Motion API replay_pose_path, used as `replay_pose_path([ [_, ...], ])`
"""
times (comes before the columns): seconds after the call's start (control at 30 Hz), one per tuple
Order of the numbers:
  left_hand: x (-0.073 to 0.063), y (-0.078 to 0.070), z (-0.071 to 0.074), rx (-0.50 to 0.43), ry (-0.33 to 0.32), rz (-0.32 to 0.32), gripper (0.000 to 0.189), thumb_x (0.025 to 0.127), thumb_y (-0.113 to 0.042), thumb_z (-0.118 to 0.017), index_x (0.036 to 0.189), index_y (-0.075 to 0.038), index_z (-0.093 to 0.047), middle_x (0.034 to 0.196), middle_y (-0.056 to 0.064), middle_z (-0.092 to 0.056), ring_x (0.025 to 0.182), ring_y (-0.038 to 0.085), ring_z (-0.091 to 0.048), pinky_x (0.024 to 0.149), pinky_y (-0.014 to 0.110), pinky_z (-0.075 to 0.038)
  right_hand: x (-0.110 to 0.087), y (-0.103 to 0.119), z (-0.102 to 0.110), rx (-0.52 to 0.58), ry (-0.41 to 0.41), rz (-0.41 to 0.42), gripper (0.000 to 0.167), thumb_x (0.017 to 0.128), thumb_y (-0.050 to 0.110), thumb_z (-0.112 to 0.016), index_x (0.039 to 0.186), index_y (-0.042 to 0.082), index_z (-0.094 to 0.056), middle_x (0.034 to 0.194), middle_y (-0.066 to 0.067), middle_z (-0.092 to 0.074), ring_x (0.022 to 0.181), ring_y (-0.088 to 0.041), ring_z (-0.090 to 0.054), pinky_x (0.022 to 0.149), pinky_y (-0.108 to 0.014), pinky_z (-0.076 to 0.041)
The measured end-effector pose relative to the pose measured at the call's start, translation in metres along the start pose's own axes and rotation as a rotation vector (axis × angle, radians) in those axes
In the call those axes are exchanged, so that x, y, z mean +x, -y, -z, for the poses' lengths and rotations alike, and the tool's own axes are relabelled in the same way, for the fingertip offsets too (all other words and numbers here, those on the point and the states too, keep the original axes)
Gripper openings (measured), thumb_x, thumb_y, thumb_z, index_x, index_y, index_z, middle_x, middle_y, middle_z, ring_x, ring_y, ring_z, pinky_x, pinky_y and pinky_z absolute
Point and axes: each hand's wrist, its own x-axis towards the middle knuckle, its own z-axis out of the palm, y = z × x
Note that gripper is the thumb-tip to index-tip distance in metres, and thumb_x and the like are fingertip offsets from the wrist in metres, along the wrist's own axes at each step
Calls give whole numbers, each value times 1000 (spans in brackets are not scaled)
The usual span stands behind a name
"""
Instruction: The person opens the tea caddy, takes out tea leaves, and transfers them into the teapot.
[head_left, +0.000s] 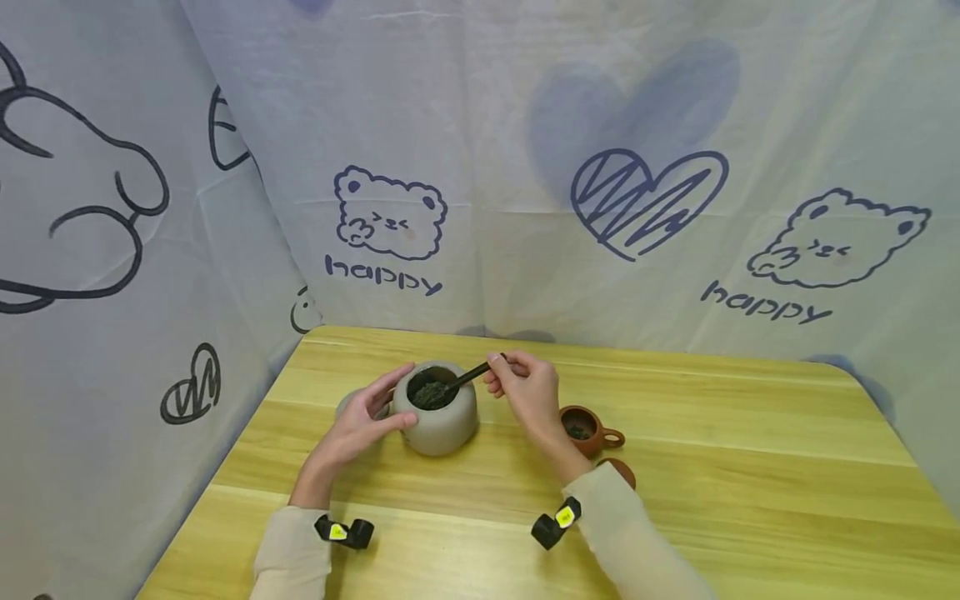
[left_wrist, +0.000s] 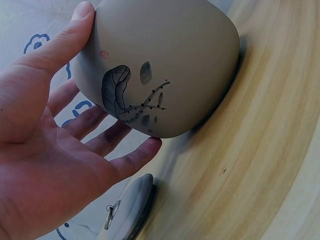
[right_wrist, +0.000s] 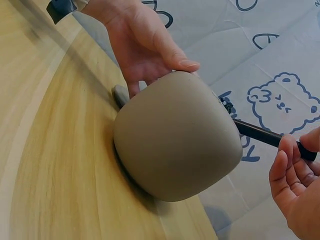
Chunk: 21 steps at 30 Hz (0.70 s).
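Observation:
A round grey tea jar [head_left: 438, 429] with dark dried leaves [head_left: 431, 395] inside stands on the table. My left hand [head_left: 371, 417] holds its left side, thumb at the near side and fingers round the far side; the left wrist view shows a painted plant on the jar [left_wrist: 170, 55]. My right hand [head_left: 528, 392] pinches the upper end of a slim black scoop [head_left: 472, 375] between thumb and fingers. The scoop slants down into the jar's mouth, its lower end among the leaves. In the right wrist view, dark leaves [right_wrist: 227, 105] show at the jar's rim.
Below my right wrist sits a small brown clay teapot [head_left: 592, 442] with some dark leaves in it. A brown round lid [head_left: 619, 472] lies nearer, partly behind the sleeve. The jar's grey lid [left_wrist: 131, 207] rests left of the jar. A printed cloth [head_left: 495, 167] hangs behind the table.

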Motion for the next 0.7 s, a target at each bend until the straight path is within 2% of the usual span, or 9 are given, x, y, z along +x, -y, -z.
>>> replay_pose_path([
  [0.2, 1, 0, 0, 2, -1, 3, 74, 93, -10, -77, 158, -15, -41, 163, 8, -36, 150, 33, -31, 123, 49, -26, 1, -1, 7, 6, -2, 25, 24, 101, 18, -69, 93, -5, -75, 77, -23, -72, 59, -18, -67, 56, -26, -60],
  [0.47, 2, -1, 1, -10, 7, 14, 74, 94, -10, -77, 158, -16, -41, 164, 8, -36, 151, 34, -30, 123, 52, -24, 5, 2, 18, 4, -28, 19, 23, 101, 17, -69, 95, -5, -75, 80, -27, -71, 59, -15, -66, 57, -25, -60],
  [0.7, 2, -2, 2, -10, 10, 8, 74, 94, -9, -76, 159, -15, -41, 163, 8, -36, 151, 32, -30, 124, 49, -24, 6, 5, 29, 8, -41, 19, 25, 101, 17, -68, 98, -7, -75, 80, -26, -72, 61, -20, -68, 57, -26, -60],
])
